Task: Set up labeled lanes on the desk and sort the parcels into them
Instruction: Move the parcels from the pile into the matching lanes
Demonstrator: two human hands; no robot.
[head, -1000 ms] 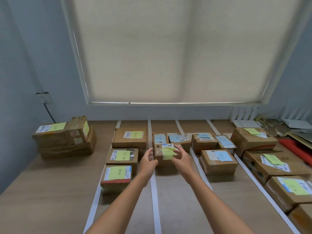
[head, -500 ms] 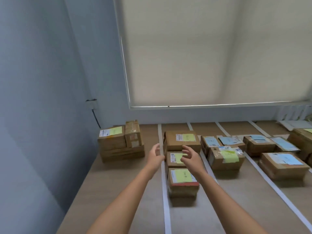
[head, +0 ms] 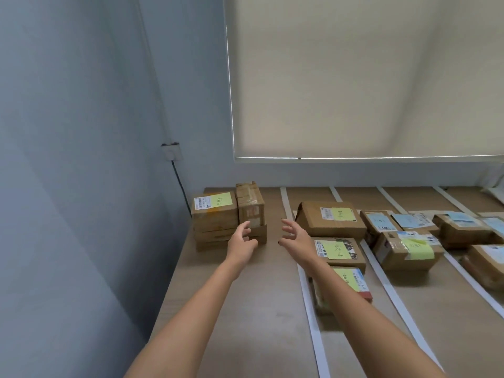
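Head view, left grip: the left hand (head: 241, 240) was released, fingers loosely spread, its fingertips at or just in front of the lower end of the tall upright parcel (head: 250, 204); whether they touched the cardboard could not be told.
Head view, right grip: the right hand (head: 296, 236) was released too, fingers splayed, grasping nothing, just right of that parcel and apart from it.
Where the parcels were: the unsorted stack (head: 215, 222) sat on the counter (head: 245, 309) directly ahead of the left hand, against the wall corner. The sorted parcels lay to the right of the right hand, between white tape strips (head: 311, 309).
Risk, toppling: the tall upright parcel looked narrow for its height and stood on a flat box; a grab from one side would likely tip it toward the wall or off the stack.
Risk, dragging: lifting it carelessly could probably pull the yellow-noted parcel (head: 214, 211) beside it, which it touched.
Risk, forearm sweep: the right forearm passed over the near yellow-noted box (head: 354, 279); dropping the elbow could nudge it across the tape.
Hidden: the tall parcel's label faced away or was too blurred to read, so its lane could not be judged.
Cut off: the right-hand lanes ran out of frame.
Unreadable: handwriting on the notes.
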